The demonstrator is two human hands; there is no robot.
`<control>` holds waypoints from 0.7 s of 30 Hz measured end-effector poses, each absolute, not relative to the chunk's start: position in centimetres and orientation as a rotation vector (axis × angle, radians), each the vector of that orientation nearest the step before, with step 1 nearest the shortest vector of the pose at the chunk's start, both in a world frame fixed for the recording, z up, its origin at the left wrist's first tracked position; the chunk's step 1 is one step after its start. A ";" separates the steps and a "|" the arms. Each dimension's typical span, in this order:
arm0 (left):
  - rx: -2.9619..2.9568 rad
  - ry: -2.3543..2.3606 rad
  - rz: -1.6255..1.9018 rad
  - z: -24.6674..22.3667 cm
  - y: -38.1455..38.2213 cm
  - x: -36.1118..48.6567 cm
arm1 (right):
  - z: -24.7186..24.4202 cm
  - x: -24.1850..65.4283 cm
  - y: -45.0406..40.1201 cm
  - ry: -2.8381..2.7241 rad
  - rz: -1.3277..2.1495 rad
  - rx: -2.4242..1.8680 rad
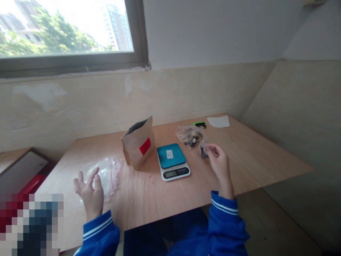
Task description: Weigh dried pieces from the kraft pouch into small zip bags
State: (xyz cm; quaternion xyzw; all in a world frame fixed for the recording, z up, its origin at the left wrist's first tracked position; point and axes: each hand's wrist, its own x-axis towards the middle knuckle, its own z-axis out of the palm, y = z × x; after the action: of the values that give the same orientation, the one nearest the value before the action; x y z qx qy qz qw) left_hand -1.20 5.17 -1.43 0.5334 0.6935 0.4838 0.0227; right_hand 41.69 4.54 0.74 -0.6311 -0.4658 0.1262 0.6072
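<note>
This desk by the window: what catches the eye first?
The scale with a bright teal top sits mid-table. Left of it stands an open brown paper bag with a red label. The right hand pinches a small clear bag beyond the scale's right side.

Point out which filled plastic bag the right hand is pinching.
The smaller bag of dark contents, closer to the person; the right hand has its top. The fuller bag lies just beyond, untouched.

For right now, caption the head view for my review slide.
Right hand pinches a small bag beside a teal-topped scale.
</note>
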 end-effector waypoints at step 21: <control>0.871 1.269 1.109 2.6 1.3 8.9 | 5.2 27.3 1.1 -1.806 0.995 -0.700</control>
State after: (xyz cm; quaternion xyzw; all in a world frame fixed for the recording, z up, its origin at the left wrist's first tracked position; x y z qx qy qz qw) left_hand 8.87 1.31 2.58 0.3731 0.5435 0.4748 0.5830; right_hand 27.29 1.14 5.20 -0.2847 -0.7348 0.4051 0.4637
